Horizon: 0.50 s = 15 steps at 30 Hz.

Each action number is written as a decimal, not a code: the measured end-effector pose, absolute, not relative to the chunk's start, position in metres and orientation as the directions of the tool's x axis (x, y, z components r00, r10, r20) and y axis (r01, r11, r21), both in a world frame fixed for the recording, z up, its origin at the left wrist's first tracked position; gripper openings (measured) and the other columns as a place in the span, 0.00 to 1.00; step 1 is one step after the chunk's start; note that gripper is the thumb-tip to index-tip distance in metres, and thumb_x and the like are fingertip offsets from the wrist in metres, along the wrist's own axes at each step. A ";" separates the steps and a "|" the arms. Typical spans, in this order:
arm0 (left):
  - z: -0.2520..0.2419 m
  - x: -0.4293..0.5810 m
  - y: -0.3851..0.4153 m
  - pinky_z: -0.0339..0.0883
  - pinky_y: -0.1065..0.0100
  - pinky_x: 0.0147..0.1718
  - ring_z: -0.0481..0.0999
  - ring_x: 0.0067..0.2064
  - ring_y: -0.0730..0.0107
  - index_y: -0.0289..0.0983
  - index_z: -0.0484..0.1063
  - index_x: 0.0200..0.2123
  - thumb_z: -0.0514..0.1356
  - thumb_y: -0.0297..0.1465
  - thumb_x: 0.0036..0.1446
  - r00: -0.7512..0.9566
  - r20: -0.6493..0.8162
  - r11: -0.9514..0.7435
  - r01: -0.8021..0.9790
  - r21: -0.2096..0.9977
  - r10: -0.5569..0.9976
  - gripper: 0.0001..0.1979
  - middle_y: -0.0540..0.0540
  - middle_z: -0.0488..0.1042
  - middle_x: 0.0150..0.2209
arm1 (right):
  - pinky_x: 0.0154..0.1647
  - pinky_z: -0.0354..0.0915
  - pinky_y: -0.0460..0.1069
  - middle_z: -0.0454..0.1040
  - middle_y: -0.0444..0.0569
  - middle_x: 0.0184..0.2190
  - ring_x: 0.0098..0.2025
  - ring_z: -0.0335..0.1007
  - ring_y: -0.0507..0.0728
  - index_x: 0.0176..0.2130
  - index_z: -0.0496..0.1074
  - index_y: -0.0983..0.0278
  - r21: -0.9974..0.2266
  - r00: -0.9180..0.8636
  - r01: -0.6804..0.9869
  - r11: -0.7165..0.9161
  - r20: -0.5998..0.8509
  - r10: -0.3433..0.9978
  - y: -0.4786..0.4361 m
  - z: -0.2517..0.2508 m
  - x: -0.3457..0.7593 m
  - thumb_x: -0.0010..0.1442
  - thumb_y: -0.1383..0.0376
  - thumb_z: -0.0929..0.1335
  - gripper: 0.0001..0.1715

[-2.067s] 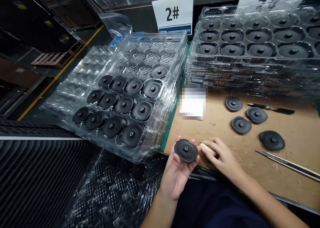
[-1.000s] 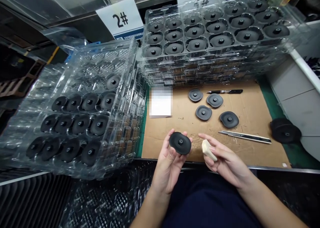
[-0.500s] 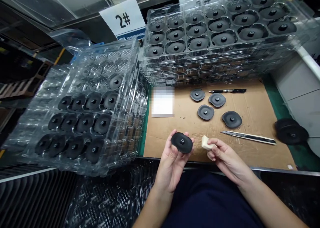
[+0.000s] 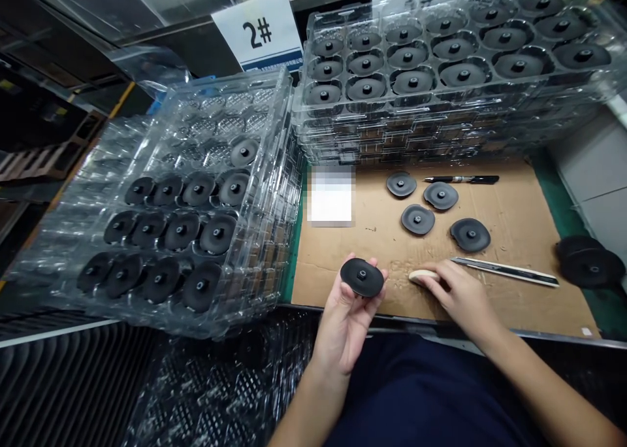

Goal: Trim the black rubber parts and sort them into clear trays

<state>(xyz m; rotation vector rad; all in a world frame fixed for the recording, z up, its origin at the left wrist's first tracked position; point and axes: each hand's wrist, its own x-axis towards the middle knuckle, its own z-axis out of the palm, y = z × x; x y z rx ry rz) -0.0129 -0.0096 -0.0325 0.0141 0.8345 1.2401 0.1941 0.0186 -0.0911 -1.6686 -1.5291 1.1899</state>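
Down comes the right hand (image 4: 460, 297) from its raised turn, now low over the cardboard (image 4: 539, 306), fingers closed on a pale block (image 4: 421, 276) that pokes out past the hand's left side; whether the block touches the cardboard, I can't tell. Over on the left, the left hand (image 4: 345, 326) is cupped palm up at the near edge, gripping a black disc (image 4: 362, 278) across its fingers, hub facing up. Just right of the block lies a utility knife (image 4: 504, 272), with four loose discs (image 4: 418, 219) farther off and a pen (image 4: 463, 179) beyond them. Left of the cardboard, a tilted tray stack (image 4: 220, 87) carries rows of discs, while a tray pile (image 4: 441, 133) fills the far side beside a "2#" sign (image 4: 258, 29).
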 end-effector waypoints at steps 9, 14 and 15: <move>-0.018 -0.009 -0.008 0.67 0.66 0.49 0.73 0.51 0.61 0.42 0.66 0.54 0.66 0.31 0.50 0.071 -0.461 0.353 -0.749 0.561 0.885 0.27 0.43 0.72 0.52 | 0.44 0.66 0.46 0.73 0.46 0.41 0.42 0.69 0.52 0.49 0.69 0.60 -0.898 -0.331 0.322 0.299 0.189 0.925 0.032 0.019 0.134 0.62 0.68 0.63 0.15; -0.009 -0.005 -0.007 0.71 0.68 0.44 0.76 0.47 0.62 0.43 0.71 0.50 0.70 0.33 0.42 0.066 -0.465 0.356 -0.739 0.572 0.883 0.28 0.46 0.75 0.47 | 0.41 0.65 0.46 0.73 0.48 0.36 0.37 0.68 0.51 0.46 0.70 0.65 -0.806 -0.494 0.354 0.474 0.269 0.827 0.029 0.032 0.120 0.61 0.72 0.63 0.13; -0.008 -0.004 -0.006 0.70 0.70 0.44 0.76 0.46 0.64 0.42 0.71 0.49 0.70 0.34 0.42 0.075 -0.460 0.359 -0.738 0.571 0.885 0.27 0.46 0.76 0.45 | 0.40 0.65 0.47 0.73 0.49 0.36 0.37 0.68 0.52 0.45 0.70 0.66 -0.779 -0.459 0.368 0.508 0.323 0.827 0.030 0.031 0.120 0.61 0.72 0.63 0.13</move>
